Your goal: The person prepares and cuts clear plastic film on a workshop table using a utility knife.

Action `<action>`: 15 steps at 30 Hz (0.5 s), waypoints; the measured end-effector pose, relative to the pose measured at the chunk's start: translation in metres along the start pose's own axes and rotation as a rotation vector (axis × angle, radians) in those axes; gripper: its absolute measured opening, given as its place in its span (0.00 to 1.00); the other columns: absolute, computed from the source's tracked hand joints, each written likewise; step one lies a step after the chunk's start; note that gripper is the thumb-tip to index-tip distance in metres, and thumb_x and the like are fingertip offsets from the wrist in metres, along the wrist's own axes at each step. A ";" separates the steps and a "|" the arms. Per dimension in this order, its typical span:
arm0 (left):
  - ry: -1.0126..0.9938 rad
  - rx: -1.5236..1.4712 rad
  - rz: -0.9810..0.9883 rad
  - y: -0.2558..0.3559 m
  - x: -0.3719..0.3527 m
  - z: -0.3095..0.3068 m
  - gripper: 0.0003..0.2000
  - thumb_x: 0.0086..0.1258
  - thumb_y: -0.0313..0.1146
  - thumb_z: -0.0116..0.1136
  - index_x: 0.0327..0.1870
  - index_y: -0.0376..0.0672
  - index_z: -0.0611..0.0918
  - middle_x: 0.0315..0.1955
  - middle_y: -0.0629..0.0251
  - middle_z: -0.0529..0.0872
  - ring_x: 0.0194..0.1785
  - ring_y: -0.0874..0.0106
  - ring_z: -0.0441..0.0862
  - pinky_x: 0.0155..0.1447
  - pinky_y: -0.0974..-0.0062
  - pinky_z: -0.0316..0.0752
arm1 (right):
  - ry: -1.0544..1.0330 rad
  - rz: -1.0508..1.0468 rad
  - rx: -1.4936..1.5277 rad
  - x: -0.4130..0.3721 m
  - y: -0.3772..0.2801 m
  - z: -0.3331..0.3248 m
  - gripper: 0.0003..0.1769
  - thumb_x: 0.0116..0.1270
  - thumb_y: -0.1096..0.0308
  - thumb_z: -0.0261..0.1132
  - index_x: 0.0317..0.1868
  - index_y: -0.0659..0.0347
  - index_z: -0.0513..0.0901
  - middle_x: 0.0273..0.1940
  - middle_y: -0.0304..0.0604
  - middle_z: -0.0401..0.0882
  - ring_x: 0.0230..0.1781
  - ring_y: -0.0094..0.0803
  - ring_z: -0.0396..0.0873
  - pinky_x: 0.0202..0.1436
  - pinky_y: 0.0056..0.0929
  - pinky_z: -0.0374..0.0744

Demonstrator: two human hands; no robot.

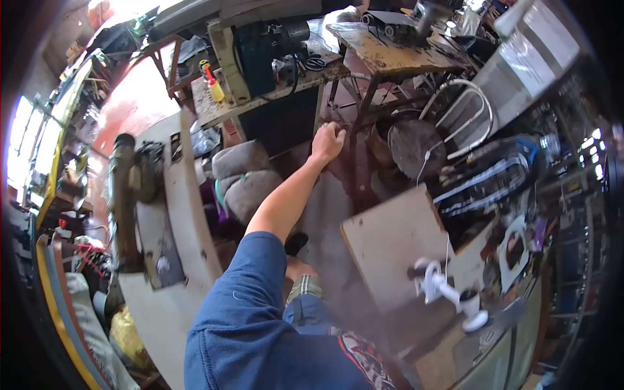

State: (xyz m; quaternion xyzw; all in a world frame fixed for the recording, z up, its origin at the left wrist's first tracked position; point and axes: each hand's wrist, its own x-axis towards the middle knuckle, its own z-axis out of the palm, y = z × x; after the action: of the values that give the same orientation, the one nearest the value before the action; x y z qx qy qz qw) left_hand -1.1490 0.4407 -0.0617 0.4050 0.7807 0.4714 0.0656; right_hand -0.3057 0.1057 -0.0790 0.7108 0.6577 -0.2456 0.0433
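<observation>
My left hand (328, 142) is stretched out forward in the middle of the view, below a blue sleeve. Its fingers are curled in, and whatever they may hold is hidden. It hangs over the floor, in front of a cluttered workbench (266, 97) and a wooden table (396, 49). A grey padded cushion (240, 172) is left of the forearm. Right of the hand is a round dark seat or lid (417, 149). My right hand does not show.
A pale board (393, 234) juts in from the right, beside a blurred white device (448, 292). A white tube-framed chair (481, 110) is at the upper right. A long pale plank (188, 201) stands on the left. A yellow-and-red object (213, 84) lies on the workbench.
</observation>
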 end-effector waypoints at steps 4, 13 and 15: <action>0.082 0.043 -0.068 -0.057 0.160 0.026 0.16 0.77 0.39 0.59 0.54 0.34 0.84 0.57 0.41 0.83 0.60 0.45 0.83 0.65 0.51 0.79 | -0.011 0.155 -0.045 0.046 -0.142 -0.070 0.22 0.80 0.51 0.59 0.49 0.64 0.85 0.44 0.56 0.85 0.44 0.52 0.83 0.50 0.46 0.79; -0.009 0.944 -0.043 -0.173 0.345 0.033 0.22 0.77 0.29 0.51 0.68 0.27 0.79 0.70 0.39 0.79 0.62 0.56 0.83 0.64 0.64 0.81 | 0.008 0.296 -0.042 0.108 -0.306 -0.154 0.23 0.81 0.50 0.59 0.51 0.64 0.85 0.44 0.54 0.86 0.43 0.49 0.84 0.48 0.44 0.80; -0.243 1.065 -0.158 -0.172 0.361 0.015 0.21 0.81 0.31 0.49 0.68 0.26 0.79 0.69 0.39 0.79 0.63 0.55 0.82 0.65 0.63 0.80 | -0.002 0.318 -0.027 0.108 -0.319 -0.150 0.23 0.81 0.49 0.59 0.51 0.64 0.85 0.44 0.54 0.87 0.43 0.48 0.84 0.48 0.43 0.81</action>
State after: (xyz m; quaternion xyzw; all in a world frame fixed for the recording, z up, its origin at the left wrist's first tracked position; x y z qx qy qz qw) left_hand -1.4793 0.6623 -0.1048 0.3739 0.9261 -0.0450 -0.0235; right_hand -0.5649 0.3037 0.0921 0.8051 0.5401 -0.2273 0.0920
